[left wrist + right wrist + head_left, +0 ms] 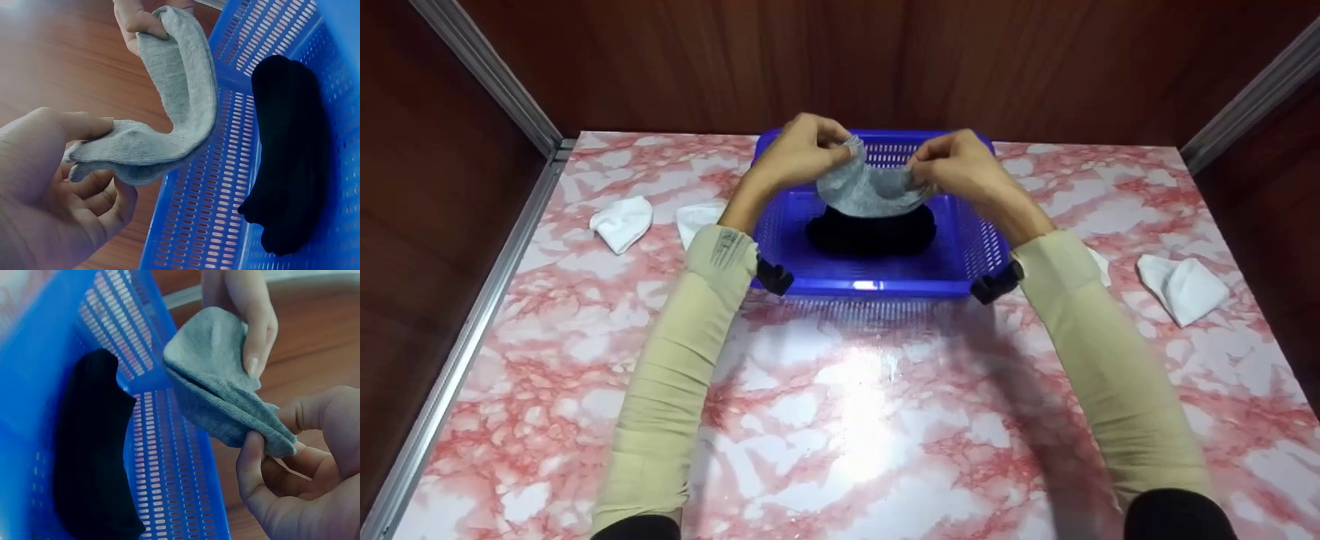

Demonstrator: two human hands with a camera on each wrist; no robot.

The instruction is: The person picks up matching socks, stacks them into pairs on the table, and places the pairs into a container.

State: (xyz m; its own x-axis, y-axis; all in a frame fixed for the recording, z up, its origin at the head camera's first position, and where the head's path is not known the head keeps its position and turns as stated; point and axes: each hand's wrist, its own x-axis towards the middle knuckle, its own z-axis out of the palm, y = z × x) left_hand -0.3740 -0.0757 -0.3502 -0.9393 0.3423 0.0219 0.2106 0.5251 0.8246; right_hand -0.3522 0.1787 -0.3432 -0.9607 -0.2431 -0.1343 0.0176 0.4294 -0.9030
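Observation:
Both hands hold a grey sock point(870, 196) stretched between them over a blue basket point(810, 288). My left hand point(808, 154) pinches one end between thumb and fingers. The other end is pinched by my right hand point(960, 166). Between the hands the sock sags in a curve, and in the left wrist view the grey fabric point(194, 93) shows two layers lying together. Below it, a black bundle of socks point(874, 234) lies on the basket floor; the grey sock overlaps its top edge in the head view.
Folded white cloth pieces lie on both sides of the basket: one at the far left point(622, 223), another partly behind the left wrist point(696, 217), one at the right point(1183, 289), and a mostly hidden one by the right sleeve point(1101, 266). Brown panels point(840, 67) surround the marbled table point(810, 420).

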